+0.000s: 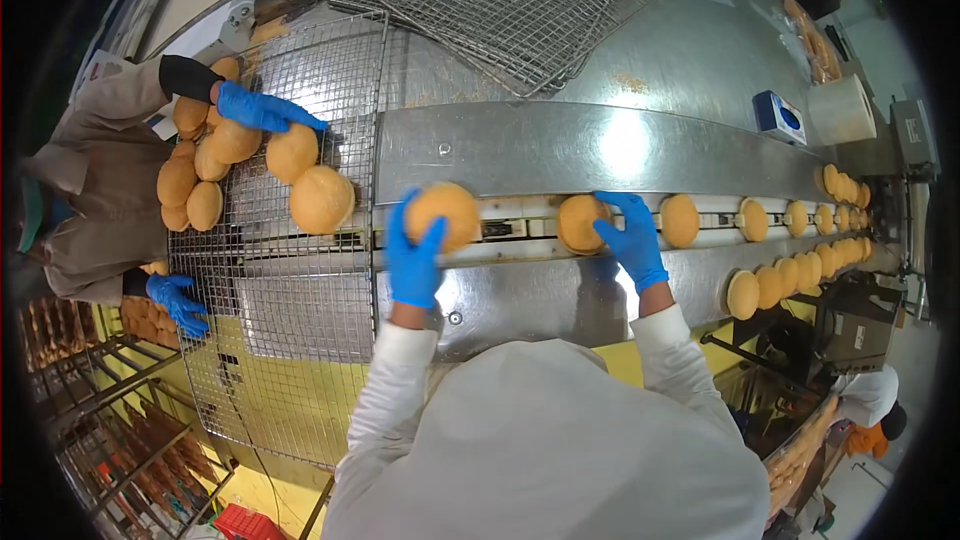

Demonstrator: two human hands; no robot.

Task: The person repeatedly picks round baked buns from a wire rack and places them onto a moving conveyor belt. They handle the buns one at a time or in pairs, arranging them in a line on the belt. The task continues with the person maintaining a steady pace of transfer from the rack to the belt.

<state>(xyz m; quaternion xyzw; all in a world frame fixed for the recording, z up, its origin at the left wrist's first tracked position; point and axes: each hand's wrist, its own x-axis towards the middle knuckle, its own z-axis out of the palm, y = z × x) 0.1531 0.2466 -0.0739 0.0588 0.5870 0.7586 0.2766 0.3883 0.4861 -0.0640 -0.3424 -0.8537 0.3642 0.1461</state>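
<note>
My left hand (415, 266), in a blue glove, grips a round golden bun (448, 211) near the wire rack (319, 382); bun and fingers are slightly blurred. Farther right, my right hand (636, 240), gloved in blue too, has thumb and fingers around the right side of another bun (579, 225) over the conveyor channel (510, 229). Beyond it, a bun (680, 221) heads a spaced row running to the right along the channel. On the rack to the left lie several buns, the closest one (322, 200) at its right part.
Across the rack, a co-worker's gloved hand (259, 106) touches a bun (292, 154); their other hand (178, 305) is at the rack's edge. Wire racks (495, 0) are stacked at the back. Buns (743, 295) line the steel ledge at right, below a glove box (780, 118).
</note>
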